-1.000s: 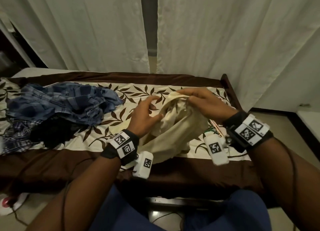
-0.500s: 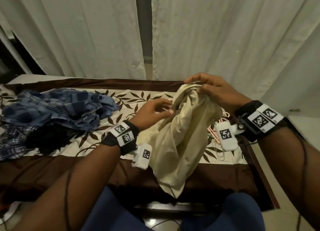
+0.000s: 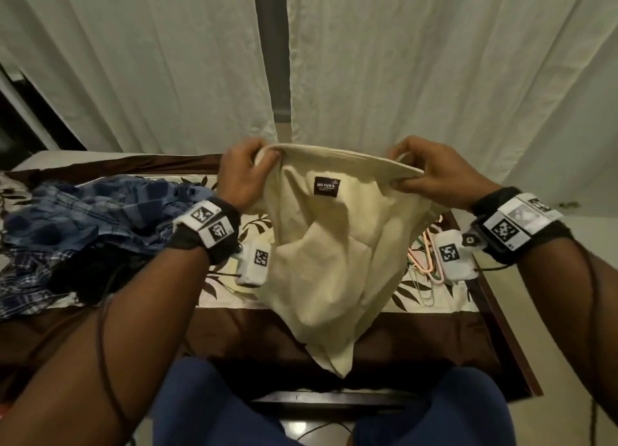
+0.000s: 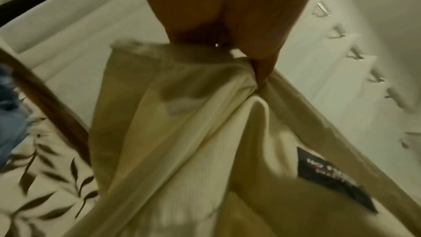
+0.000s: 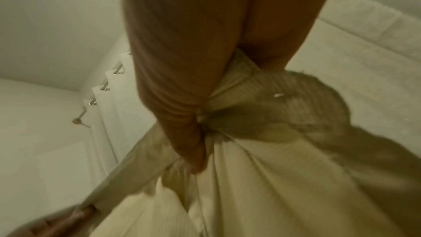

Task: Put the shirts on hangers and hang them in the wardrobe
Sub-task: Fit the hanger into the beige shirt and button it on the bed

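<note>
A cream shirt (image 3: 331, 255) hangs in the air above the bed, its collar stretched between both hands and a black label (image 3: 326, 187) facing me. My left hand (image 3: 245, 173) grips the collar's left end, and my right hand (image 3: 426, 173) pinches the right end. In the left wrist view the fingers (image 4: 262, 68) curl into the cream shirt (image 4: 182, 150) beside the label (image 4: 330, 177). The right wrist view shows fingers (image 5: 189, 141) bunched in the cream shirt (image 5: 273, 186). Pastel hangers (image 3: 424, 261) lie on the bed under my right wrist.
A heap of blue checked and dark shirts (image 3: 77, 225) lies on the left of the bed (image 3: 100, 338), which has a leaf-print cover with brown border. White curtains (image 3: 418, 61) hang close behind. The bed's wooden corner (image 3: 508, 342) is at right.
The shirt went from a bunched bundle to being lifted and spread. My left hand moved up and left, the right hand right, pulling the collar taut so the label shows.
</note>
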Action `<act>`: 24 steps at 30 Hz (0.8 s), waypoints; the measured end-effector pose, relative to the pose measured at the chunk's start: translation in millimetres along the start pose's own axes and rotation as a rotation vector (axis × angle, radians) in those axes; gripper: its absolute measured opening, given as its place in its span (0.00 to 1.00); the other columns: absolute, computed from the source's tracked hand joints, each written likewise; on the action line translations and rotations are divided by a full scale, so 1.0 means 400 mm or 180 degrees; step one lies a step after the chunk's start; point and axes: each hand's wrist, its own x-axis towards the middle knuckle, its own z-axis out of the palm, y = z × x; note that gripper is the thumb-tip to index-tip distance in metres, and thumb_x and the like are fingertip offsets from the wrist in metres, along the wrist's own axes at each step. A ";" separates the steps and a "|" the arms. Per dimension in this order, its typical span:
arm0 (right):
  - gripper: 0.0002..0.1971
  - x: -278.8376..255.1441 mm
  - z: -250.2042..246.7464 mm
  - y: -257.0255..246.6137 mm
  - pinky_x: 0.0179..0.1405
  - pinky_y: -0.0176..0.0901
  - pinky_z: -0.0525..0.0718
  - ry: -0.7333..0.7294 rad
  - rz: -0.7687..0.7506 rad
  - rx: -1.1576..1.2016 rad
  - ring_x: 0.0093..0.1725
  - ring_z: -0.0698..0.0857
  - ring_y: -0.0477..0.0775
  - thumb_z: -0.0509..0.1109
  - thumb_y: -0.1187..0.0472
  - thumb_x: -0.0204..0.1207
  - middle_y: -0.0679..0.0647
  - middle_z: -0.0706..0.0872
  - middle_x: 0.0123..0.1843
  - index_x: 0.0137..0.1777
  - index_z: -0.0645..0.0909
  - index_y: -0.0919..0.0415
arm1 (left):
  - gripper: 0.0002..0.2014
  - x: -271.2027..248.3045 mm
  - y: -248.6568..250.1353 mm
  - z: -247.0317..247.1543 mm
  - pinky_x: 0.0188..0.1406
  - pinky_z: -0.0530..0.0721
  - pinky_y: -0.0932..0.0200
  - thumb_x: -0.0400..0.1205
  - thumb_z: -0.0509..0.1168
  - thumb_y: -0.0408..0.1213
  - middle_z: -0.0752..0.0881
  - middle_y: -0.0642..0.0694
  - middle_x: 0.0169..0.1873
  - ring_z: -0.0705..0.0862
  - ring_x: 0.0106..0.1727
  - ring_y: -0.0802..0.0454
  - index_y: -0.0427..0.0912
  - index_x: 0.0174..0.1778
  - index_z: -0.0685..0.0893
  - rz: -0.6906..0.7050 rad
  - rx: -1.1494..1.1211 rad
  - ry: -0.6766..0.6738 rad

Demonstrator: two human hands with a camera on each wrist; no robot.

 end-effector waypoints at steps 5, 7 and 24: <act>0.03 0.052 -0.033 -0.003 0.41 0.33 0.77 0.1278 -0.0011 0.0091 0.40 0.83 0.41 0.78 0.59 0.75 0.44 0.87 0.39 0.46 0.89 0.50 | 0.18 0.106 0.111 -0.115 0.38 0.81 0.46 0.82 0.65 0.54 0.87 0.42 0.39 0.85 0.41 0.38 0.42 0.50 0.87 0.1234 0.1127 0.0277; 0.02 0.073 -0.063 -0.013 0.40 0.34 0.80 0.1795 0.0015 0.0406 0.40 0.84 0.45 0.76 0.59 0.74 0.49 0.88 0.39 0.45 0.90 0.53 | 0.21 0.133 0.143 -0.172 0.41 0.81 0.50 0.76 0.71 0.60 0.88 0.45 0.41 0.84 0.42 0.43 0.46 0.54 0.88 0.1344 0.1217 -0.0070; 0.07 0.182 -0.202 -0.139 0.32 0.39 0.68 0.2457 -0.0211 -0.0125 0.36 0.75 0.44 0.69 0.52 0.76 0.48 0.78 0.33 0.41 0.82 0.54 | 0.15 0.161 0.203 -0.274 0.44 0.76 0.46 0.75 0.61 0.42 0.90 0.37 0.47 0.86 0.52 0.35 0.42 0.49 0.90 0.0220 0.1408 0.1432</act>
